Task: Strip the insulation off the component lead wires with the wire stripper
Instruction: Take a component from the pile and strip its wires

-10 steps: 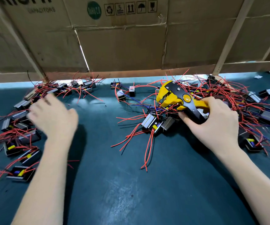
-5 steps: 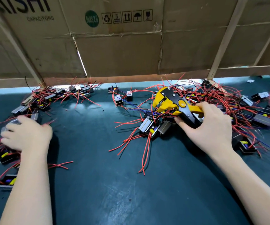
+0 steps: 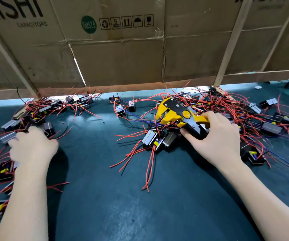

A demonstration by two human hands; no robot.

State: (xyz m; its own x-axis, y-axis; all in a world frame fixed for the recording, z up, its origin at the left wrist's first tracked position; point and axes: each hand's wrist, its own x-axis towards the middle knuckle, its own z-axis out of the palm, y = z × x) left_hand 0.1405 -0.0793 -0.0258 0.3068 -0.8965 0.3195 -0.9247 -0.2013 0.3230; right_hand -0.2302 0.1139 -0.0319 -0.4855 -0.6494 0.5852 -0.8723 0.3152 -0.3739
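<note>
Right hand (image 3: 218,138) is wrapped around the handles of the yellow-and-black wire stripper (image 3: 178,113), fingers curled over the top grip, thumb under the lower one. The tool's head points left and sits just above the right-hand pile of components (image 3: 244,117), a dense tangle of red lead wires (image 3: 136,153) fanning toward the person. A cluster of three components (image 3: 157,140) lies directly below the stripper head, just beside the thumb.

Over on the far side, left hand (image 3: 30,146) is down in the left-hand pile (image 3: 41,112), fingers curled among small boxes and red leads; whether it actually grips one I cannot tell, the fingertips are hidden.

Between the two piles runs a wide band of dark green surface (image 3: 91,171), stretching from the back edge to the near edge, with both forearms angling in along its flanks. Behind, a cardboard wall (image 3: 122,58) on wooden battens hangs just above the surface, leaving a bright slit under its lower edge. A few stray components (image 3: 131,106) sit near that slit, well apart from either hand.
</note>
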